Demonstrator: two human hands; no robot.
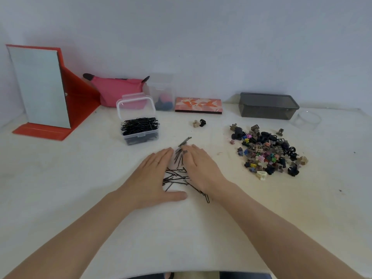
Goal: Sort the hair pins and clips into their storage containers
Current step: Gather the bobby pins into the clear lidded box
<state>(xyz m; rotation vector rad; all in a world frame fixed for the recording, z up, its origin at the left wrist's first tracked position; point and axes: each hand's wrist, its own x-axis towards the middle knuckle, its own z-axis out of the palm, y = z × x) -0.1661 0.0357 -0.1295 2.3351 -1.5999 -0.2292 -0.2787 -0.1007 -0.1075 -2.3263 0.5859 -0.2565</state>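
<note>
Left hand (156, 174), right hand (198, 167) flat, fingers straight, flanking loose hair pins (178, 176); contact apparently at inner edges.

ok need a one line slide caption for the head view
Both hands, left hand and right hand, rake loose hair pins together, between the open pin box and clip pile.

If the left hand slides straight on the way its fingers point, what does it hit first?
The left hand lies flat, fingers pointing forward and slightly right. First in that line are probably the upper loose hair pins just off its fingertips; beyond them the two small clips. Depth is hard to judge.
</note>
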